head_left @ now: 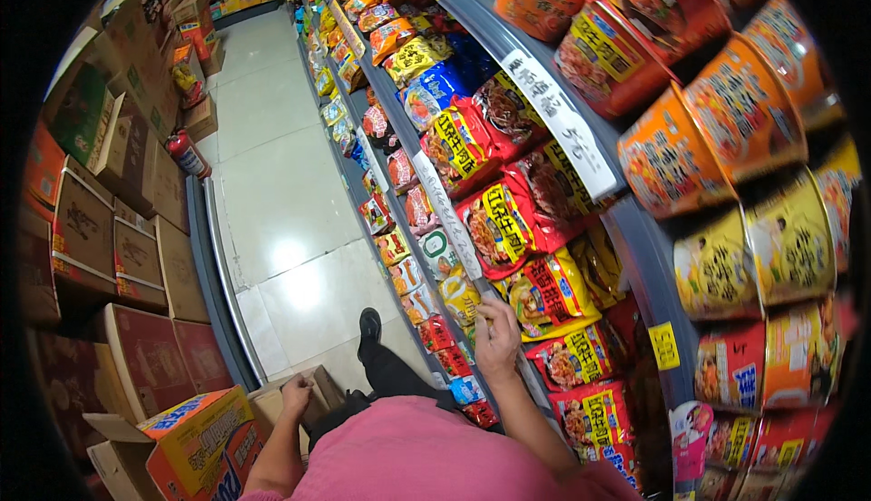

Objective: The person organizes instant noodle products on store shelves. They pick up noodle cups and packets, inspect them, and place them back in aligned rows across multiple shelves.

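My right hand [497,338] is at the front edge of a shelf rail, its fingers curled and the palm turned from sight. What it grips, if anything, is hidden. Just beyond it lies a yellow noodle packet [544,294], with red noodle packets [494,226] farther along the same shelf. Nearer to me are more red packets [570,359]. Low on the left, my left hand [297,395] hangs closed beside my body, nothing showing in it. A brown carton [322,390] stands close to it.
Noodle tubs [667,152] crowd the higher shelf at right; small snack packets [417,304] fill lower tiers. Stacked cartons [150,347] line the left, with a fire extinguisher [186,154] and an orange-yellow box [204,442]. A tiled aisle [272,156] runs between; my shoe [369,326] is on it.
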Demonstrator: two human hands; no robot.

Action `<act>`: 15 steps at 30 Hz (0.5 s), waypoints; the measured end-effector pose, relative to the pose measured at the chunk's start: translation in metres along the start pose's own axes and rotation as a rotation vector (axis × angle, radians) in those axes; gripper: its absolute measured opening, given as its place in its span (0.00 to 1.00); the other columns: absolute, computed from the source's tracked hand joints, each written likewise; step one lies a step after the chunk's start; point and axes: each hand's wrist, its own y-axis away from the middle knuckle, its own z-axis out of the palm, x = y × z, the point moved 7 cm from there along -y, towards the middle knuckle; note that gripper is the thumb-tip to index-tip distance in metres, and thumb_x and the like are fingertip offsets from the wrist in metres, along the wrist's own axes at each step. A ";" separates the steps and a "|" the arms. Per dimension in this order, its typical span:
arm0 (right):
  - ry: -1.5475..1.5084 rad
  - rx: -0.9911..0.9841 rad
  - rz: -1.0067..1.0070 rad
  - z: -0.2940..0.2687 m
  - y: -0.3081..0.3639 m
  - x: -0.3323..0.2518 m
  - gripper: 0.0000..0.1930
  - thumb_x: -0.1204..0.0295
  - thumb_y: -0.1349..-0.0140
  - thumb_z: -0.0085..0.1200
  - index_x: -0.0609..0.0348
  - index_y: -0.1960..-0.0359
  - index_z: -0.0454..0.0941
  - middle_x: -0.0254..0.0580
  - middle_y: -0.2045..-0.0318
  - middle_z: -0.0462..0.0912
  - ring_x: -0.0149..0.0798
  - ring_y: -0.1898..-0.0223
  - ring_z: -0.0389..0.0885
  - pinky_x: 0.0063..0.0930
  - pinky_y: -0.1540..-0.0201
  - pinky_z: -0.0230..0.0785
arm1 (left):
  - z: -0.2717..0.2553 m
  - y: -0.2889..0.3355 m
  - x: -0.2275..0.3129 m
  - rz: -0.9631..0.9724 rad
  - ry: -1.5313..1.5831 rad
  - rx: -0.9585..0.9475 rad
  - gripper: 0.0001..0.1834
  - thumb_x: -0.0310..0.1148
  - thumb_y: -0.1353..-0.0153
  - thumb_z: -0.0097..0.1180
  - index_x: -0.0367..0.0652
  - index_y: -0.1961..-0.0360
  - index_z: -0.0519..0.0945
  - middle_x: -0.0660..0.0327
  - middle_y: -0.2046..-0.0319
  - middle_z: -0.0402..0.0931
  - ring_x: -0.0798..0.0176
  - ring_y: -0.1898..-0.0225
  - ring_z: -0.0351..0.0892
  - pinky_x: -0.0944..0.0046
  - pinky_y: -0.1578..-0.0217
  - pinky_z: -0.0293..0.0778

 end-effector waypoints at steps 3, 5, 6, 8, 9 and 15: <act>0.030 -0.006 -0.090 0.020 -0.060 -0.002 0.08 0.77 0.39 0.55 0.62 0.58 0.79 0.52 0.53 0.80 0.55 0.50 0.79 0.45 0.46 0.71 | -0.012 0.005 -0.006 -0.257 0.227 -0.060 0.03 0.24 0.42 0.56 0.38 0.69 0.81 0.63 0.77 0.78 0.67 0.75 0.78 0.65 0.78 0.72; 0.057 0.014 -0.120 0.029 -0.094 -0.003 0.08 0.77 0.40 0.55 0.62 0.59 0.78 0.51 0.52 0.80 0.55 0.49 0.77 0.46 0.45 0.70 | -0.019 0.003 -0.010 -0.301 0.258 -0.029 0.04 0.22 0.43 0.55 0.37 0.68 0.81 0.63 0.75 0.79 0.67 0.74 0.78 0.65 0.78 0.72; 0.110 0.036 -0.161 0.031 -0.110 -0.003 0.08 0.77 0.40 0.55 0.61 0.59 0.78 0.51 0.52 0.80 0.55 0.48 0.77 0.46 0.44 0.70 | -0.023 0.002 -0.011 -0.324 0.276 -0.012 0.06 0.20 0.43 0.54 0.37 0.67 0.81 0.63 0.74 0.79 0.67 0.74 0.78 0.65 0.78 0.72; 0.219 0.083 -0.239 0.032 -0.138 0.001 0.08 0.77 0.40 0.55 0.61 0.59 0.78 0.51 0.52 0.80 0.55 0.48 0.77 0.47 0.43 0.69 | -0.035 -0.013 -0.006 -0.326 0.353 -0.008 0.08 0.17 0.43 0.52 0.36 0.66 0.82 0.63 0.73 0.79 0.69 0.73 0.77 0.66 0.76 0.72; 0.270 0.103 -0.145 0.035 -0.143 0.021 0.09 0.77 0.41 0.56 0.60 0.59 0.79 0.51 0.52 0.80 0.55 0.48 0.76 0.48 0.42 0.67 | -0.041 -0.024 -0.008 -0.326 0.395 0.004 0.08 0.17 0.43 0.52 0.36 0.66 0.82 0.63 0.73 0.78 0.69 0.73 0.77 0.66 0.75 0.72; 0.427 0.078 -0.206 0.054 -0.150 0.034 0.09 0.78 0.44 0.58 0.57 0.60 0.80 0.44 0.55 0.81 0.50 0.49 0.77 0.47 0.44 0.66 | -0.068 -0.054 0.058 -0.386 0.479 0.066 0.08 0.22 0.40 0.54 0.37 0.60 0.80 0.64 0.73 0.77 0.66 0.74 0.79 0.68 0.74 0.71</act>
